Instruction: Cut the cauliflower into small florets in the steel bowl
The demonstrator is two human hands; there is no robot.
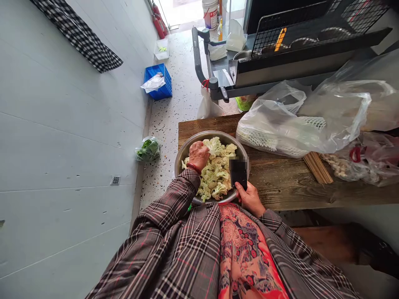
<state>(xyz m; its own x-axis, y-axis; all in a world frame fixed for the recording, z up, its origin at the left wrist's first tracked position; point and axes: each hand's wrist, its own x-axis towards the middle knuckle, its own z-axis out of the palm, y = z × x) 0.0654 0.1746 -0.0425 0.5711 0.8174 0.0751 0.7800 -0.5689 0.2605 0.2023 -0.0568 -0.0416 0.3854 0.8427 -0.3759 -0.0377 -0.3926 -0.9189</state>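
Just beyond the apron point(243, 245), the right hand point(251, 200) is clamping a dark slab point(238, 174) by its near end, thumb lying along the top and the other fingers wrapping underneath, mostly out of sight. The slab's long axis is running away from the apron, over the right side of a steel bowl point(187, 144); its far end is blurring into squares, so I cannot tell what it is. Inside the bowl, cauliflower point(215, 174) is filling most of the space. Over its left side, the left hand point(198, 155) is pinching a pale floret point(214, 146), fingers bunching together, their undersides hiding. From those fingers, the floret is lying to the right and slightly farther out, its long side spreading rightward. The left hand is touching it, while the right hand and slab are sitting apart from it, to the right and nearer the apron. Under the bowl, a bench point(280, 191) is stretching right, bearing sticks point(317, 168) and a clear bag point(280, 128). Leftward on the floor point(165, 145), bagged greens point(148, 149) are resting. Farther out, a cart point(197, 54) is carrying a knife point(224, 93) at its corner, and beyond a blue crate point(166, 85), a bucket point(210, 15) is standing.
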